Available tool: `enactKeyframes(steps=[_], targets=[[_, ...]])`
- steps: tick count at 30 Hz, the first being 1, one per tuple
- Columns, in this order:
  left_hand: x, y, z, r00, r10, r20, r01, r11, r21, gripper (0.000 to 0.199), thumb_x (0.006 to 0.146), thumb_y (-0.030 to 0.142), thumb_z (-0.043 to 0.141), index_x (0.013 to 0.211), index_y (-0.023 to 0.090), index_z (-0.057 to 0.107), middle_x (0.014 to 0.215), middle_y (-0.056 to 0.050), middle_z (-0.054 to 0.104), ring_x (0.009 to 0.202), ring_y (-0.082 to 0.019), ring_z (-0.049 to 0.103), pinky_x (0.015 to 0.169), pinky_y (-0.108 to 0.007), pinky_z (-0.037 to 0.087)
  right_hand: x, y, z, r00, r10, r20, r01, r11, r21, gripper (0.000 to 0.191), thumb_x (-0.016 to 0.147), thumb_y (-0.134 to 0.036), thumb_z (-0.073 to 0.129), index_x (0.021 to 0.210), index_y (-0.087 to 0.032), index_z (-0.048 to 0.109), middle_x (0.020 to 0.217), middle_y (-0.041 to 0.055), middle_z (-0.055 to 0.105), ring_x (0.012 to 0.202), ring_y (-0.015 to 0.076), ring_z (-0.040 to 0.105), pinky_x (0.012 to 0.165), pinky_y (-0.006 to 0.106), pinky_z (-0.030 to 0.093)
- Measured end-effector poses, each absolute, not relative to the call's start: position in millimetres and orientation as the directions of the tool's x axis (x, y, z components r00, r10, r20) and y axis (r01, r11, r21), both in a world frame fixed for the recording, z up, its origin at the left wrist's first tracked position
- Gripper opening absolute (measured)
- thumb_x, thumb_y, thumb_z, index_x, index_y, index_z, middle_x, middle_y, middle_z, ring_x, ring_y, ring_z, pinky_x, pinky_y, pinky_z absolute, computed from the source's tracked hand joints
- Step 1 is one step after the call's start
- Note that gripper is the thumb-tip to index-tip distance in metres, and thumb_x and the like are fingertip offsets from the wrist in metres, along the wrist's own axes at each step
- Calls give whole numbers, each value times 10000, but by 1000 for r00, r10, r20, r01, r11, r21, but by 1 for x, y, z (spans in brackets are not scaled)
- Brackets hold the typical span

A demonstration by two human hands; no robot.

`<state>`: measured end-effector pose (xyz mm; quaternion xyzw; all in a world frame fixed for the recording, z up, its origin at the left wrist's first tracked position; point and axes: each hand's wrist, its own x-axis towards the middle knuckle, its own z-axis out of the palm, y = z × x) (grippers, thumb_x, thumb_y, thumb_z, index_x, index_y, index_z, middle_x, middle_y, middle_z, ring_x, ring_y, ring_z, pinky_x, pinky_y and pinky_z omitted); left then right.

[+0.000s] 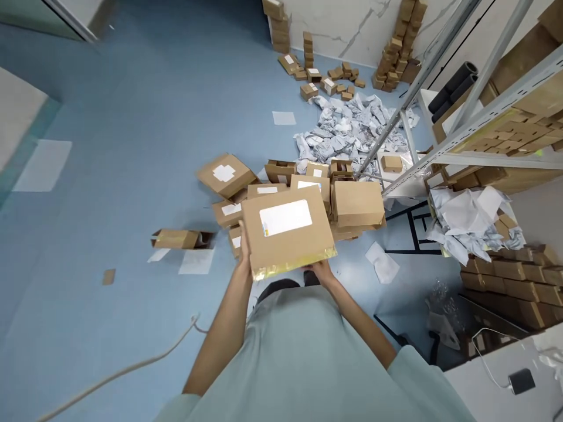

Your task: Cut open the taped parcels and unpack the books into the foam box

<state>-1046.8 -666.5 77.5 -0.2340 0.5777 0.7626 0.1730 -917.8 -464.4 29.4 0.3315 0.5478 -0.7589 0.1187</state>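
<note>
A large brown cardboard box [285,243] with a white label on top and yellow tape along its near edge is held in front of my body. My left hand [245,252] grips its left side, the fingers partly hidden by the box. Under the near right corner is my right hand [322,271], most of its fingers out of sight beneath the cardboard. Just beyond the held box, several brown boxes lie in a pile on the floor, among them a labelled one [225,174] at the left and a plain one [359,202] at the right.
Crumpled white packages [347,132] are heaped beyond the boxes. A metal shelf frame [457,138] rises at the right, near a bin [505,249] of white packages. An open carton [178,238] and a white cable [132,366] lie on the floor at left.
</note>
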Motion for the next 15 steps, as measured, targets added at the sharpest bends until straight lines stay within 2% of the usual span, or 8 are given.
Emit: enactKeyframes(steps=[1, 3, 5, 7, 11, 15], targets=[[-1064, -662, 77, -813, -5, -583, -552, -315, 772, 835, 1101, 894, 363, 1351, 186, 729, 1143, -137, 869, 1267, -396, 813, 1000, -506, 725, -937, -464, 24, -737, 178, -652, 557, -385, -735, 392, 755, -559, 945, 868, -256, 724, 791, 38, 815, 823, 290, 848, 839, 481, 749], [-1096, -656, 72, -800, -20, -600, -560, -335, 758, 738, 1074, 847, 547, 1346, 189, 745, 1145, -138, 869, 1262, -383, 825, 1011, -467, 727, -973, -462, 15, -705, 188, -684, 575, -413, -706, 373, 773, -535, 942, 843, -262, 699, 714, 5, 780, 779, 270, 841, 832, 448, 745], [-1127, -654, 62, -809, -20, -588, -555, -308, 773, 639, 960, 716, 809, 1314, 186, 755, 1137, -126, 872, 1210, -360, 843, 1030, -435, 721, -1004, -460, 6, -667, 213, -714, 591, -433, -681, 347, 792, -504, 943, 847, -269, 694, 700, -15, 771, 758, 252, 833, 816, 413, 740], [-1159, -652, 50, -816, 14, -577, -557, -282, 781, 627, 853, 579, 932, 1301, 179, 751, 1138, -109, 875, 1139, -326, 853, 1038, -411, 714, -1029, -458, -1, -620, 236, -748, 616, -444, -650, 317, 834, -486, 925, 836, -268, 695, 690, -22, 760, 719, 232, 812, 768, 371, 727], [-1220, -643, 24, -780, 113, -615, -623, -228, 748, 619, 835, 497, 932, 1326, 178, 732, 1140, -93, 874, 1019, -258, 842, 1001, -369, 705, -1072, -457, -11, -510, 298, -807, 646, -486, -588, 300, 962, -445, 848, 832, -246, 665, 668, -33, 726, 660, 183, 751, 685, 281, 665], [-1265, -627, -6, -736, 213, -642, -676, -194, 711, 608, 817, 434, 941, 1323, 183, 718, 1172, -94, 865, 1010, -237, 814, 989, -343, 685, -1110, -457, -20, -395, 377, -837, 634, -548, -546, 228, 1132, -277, 627, 912, -223, 596, 690, -78, 671, 686, 105, 694, 805, 259, 629]])
